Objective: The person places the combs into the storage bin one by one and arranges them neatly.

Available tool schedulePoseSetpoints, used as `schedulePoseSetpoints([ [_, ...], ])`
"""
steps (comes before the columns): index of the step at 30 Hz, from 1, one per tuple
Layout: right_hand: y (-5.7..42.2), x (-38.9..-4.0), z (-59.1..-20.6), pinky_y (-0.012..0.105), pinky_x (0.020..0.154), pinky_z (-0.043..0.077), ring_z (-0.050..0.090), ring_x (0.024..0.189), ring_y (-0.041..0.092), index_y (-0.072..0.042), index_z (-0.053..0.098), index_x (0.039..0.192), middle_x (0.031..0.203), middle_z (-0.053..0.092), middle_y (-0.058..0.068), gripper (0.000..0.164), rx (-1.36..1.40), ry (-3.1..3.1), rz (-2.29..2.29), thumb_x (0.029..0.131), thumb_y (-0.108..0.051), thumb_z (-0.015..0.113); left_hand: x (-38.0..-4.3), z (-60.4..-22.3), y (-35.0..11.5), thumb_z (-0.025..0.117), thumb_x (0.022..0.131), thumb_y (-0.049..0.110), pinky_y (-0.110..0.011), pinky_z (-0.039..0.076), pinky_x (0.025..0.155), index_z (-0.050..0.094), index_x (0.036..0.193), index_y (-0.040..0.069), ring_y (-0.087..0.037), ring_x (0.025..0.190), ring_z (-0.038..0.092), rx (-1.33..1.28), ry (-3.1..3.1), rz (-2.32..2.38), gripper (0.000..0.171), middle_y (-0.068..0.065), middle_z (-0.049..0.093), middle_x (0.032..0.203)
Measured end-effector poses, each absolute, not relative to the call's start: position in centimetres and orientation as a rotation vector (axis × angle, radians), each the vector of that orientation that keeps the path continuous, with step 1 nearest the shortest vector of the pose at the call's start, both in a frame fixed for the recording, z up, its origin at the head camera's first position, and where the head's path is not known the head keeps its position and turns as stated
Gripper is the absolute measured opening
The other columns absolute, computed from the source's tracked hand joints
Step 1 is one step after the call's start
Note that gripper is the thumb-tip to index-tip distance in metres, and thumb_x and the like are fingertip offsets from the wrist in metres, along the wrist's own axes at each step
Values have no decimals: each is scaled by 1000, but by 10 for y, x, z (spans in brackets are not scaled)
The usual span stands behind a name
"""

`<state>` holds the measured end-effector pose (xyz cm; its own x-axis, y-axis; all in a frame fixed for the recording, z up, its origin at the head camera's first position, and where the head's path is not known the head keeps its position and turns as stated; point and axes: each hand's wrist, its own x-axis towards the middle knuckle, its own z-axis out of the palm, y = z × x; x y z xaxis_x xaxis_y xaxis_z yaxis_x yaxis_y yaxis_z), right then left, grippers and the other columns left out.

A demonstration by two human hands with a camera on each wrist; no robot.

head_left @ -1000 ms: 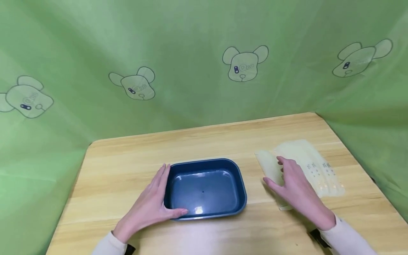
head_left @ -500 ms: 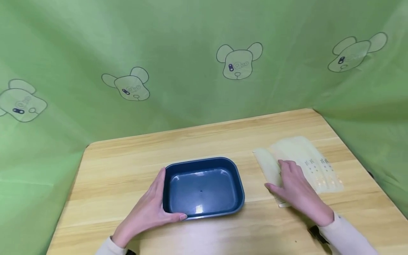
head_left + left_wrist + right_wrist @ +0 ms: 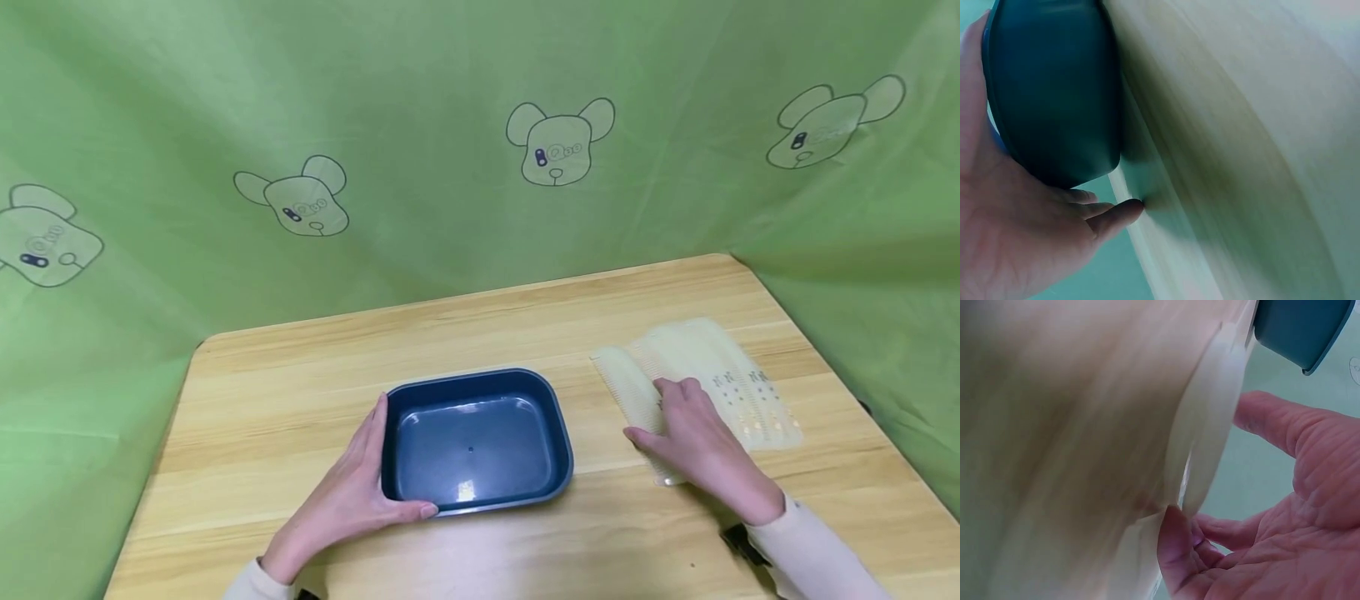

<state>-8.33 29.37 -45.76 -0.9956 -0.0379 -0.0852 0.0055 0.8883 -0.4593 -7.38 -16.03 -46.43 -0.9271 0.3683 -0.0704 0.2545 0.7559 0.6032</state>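
Note:
A dark blue plastic box [image 3: 472, 450] stands open-topped at the middle of the table. My left hand [image 3: 352, 483] holds its left end, thumb along the front rim and fingers against the left wall; the left wrist view shows the box wall [image 3: 1054, 94] close to the palm. On the right lies a pale cream comb [image 3: 622, 379] with a finely toothed left edge. My right hand [image 3: 693, 433] grips it across its width, thumb at the toothed edge and fingertips at the other edge. In the right wrist view the comb [image 3: 1207, 419] lies between thumb and fingers.
Several more pale combs [image 3: 697, 350] with printed marks overlap in a fan right of the gripped one. The wooden table [image 3: 315, 358] has its back edge against a green curtain [image 3: 435, 167] with bear-head drawings, which also hangs at both sides.
My right hand has come down onto the leftmost comb, and its thumb and fingers have drawn together around it. My left hand stays at the box. The head view has shifted slightly.

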Motion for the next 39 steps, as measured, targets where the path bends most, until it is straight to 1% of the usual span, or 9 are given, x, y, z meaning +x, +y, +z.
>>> schedulePoseSetpoints([
  [11, 297, -85, -457, 63, 88, 48, 51, 109, 44, 13, 31, 152, 130, 42, 38, 95, -9, 2937, -800, 87, -35, 81, -76, -466, -163, 89, 61, 70, -59, 34, 116, -19, 162, 29, -38, 156, 14, 510, 2584, 1123, 154, -10, -8, 173],
  [17, 294, -85, -456, 67, 87, 49, 52, 113, 49, 12, 27, 154, 131, 45, 39, 83, -65, 2944, -830, 93, -20, 74, -76, -465, -162, 94, 61, 62, -63, 30, 117, -20, 161, 36, -38, 156, 11, 466, 2511, 1240, 154, -6, -11, 172],
  [22, 296, -86, -454, 72, 96, 44, 47, 125, 54, 12, 28, 153, 140, 44, 40, 72, -127, 2961, -856, 95, -7, 67, -76, -465, -161, 93, 60, 63, -62, 28, 118, -20, 161, 37, -35, 157, 8, 449, 2511, 1241, 154, -4, -11, 173],
  [26, 297, -87, -452, 55, 80, 52, 58, 100, 41, 9, 33, 152, 119, 59, 31, 66, -171, 2993, -861, 95, -1, 64, -76, -467, -160, 94, 60, 63, -62, 27, 119, -20, 161, 36, -34, 157, 7, 450, 2509, 1247, 155, -4, -11, 172],
  [29, 300, -88, -451, 45, 70, 49, 57, 87, 34, 6, 36, 151, 107, 62, 27, 60, -212, 3015, -899, 97, 0, 62, -76, -467, -160, 94, 59, 63, -63, 28, 118, -20, 161, 37, -35, 156, 7, 446, 2507, 1255, 155, -5, -11, 173],
  [32, 301, -88, -448, 51, 76, 52, 61, 98, 39, 3, 40, 151, 119, 62, 33, 54, -239, 3026, -975, 100, -1, 60, -76, -467, -160, 94, 58, 63, -63, 28, 118, -20, 161, 37, -35, 156, 8, 436, 2512, 1261, 155, -5, -10, 173],
  [34, 301, -88, -447, 55, 80, 52, 60, 103, 40, 0, 41, 151, 121, 61, 31, 51, -237, 3006, -1032, 103, -5, 57, -75, -467, -160, 94, 58, 63, -63, 28, 118, -19, 161, 37, -35, 156, 10, 429, 2518, 1266, 156, -5, -8, 173],
  [36, 299, -87, -446, 50, 80, 52, 60, 102, 37, -3, 43, 151, 119, 62, 26, 49, -249, 3006, -1075, 105, -8, 57, -74, -467, -161, 95, 58, 62, -62, 29, 118, -18, 162, 36, -35, 156, 11, 425, 2529, 1271, 156, -6, -6, 173],
  [39, 296, -86, -445, 35, 73, 52, 57, 91, 24, -7, 45, 151, 110, 61, 16, 47, -252, 2984, -1160, 106, -14, 57, -74, -468, -161, 95, 57, 62, -61, 29, 118, -17, 162, 35, -35, 156, 13, 420, 2545, 1267, 156, -6, -4, 173],
])
